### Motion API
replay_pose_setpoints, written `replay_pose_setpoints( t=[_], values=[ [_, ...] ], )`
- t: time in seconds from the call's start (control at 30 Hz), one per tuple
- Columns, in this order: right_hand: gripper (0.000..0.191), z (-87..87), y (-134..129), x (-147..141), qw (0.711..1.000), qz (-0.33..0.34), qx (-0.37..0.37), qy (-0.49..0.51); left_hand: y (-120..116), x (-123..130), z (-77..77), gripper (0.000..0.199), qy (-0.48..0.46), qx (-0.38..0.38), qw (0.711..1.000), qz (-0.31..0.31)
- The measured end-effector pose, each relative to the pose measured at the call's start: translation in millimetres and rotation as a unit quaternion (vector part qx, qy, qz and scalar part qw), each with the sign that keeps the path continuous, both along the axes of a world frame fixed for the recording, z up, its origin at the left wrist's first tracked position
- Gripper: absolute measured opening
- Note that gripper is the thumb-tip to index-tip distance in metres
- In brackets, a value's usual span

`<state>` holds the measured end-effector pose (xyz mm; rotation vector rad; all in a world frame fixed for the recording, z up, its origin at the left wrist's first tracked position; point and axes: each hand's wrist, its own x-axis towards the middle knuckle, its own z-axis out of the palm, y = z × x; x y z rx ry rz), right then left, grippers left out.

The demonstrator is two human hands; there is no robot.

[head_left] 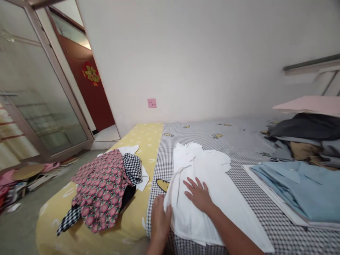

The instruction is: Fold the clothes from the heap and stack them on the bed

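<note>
A white garment (212, 170) lies on the checked bedding, its left side folded over in a wrinkled flap. My right hand (199, 194) rests flat on the middle of the cloth with its fingers spread. At the garment's left edge, my left hand (160, 216) has the cloth's border between thumb and fingers. A pink floral garment (103, 184) lies in a loose heap to the left on the yellow bedding, with black-and-white checked cloth (132, 168) and white cloth around it.
Folded light blue clothing (300, 184) lies at the right on a white board. Behind it is a stack of dark and brown clothes (305, 131) topped by a pink sheet (310, 104). A wall (199, 63) stands behind the bed. Items lie on the floor at far left.
</note>
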<state>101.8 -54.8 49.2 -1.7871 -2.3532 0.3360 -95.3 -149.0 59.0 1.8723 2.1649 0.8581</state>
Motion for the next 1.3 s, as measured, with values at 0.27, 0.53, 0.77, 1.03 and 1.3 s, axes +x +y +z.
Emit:
replay_pose_setpoints(
  t=[0.27, 0.53, 0.77, 1.03, 1.3],
  values=[
    [0.056, -22.5, -78, -7, 0.995, 0.076, 0.058, 0.001, -31, 59, 17.5, 0.027, 0.030, -0.013, 0.998, -0.061],
    [0.080, -50.5, -139, 15, 0.988, 0.110, 0.104, 0.024, -52, 55, -23.6, 0.030, 0.180, -0.039, 0.978, -0.101],
    [0.037, -61.8, -156, 38, 0.961, 0.074, 0.185, 0.194, -95, 34, -62.1, 0.052, 0.219, 0.027, 0.935, -0.278],
    [0.045, -39.8, -140, 23, 0.960, -0.024, 0.197, 0.199, -92, 14, -39.6, 0.028, 0.120, 0.277, 0.934, -0.191],
    [0.049, -31.1, -130, 29, 0.980, 0.020, 0.006, 0.197, 17, 71, 16.8, 0.056, 0.164, 0.188, 0.960, -0.128]
  ],
)
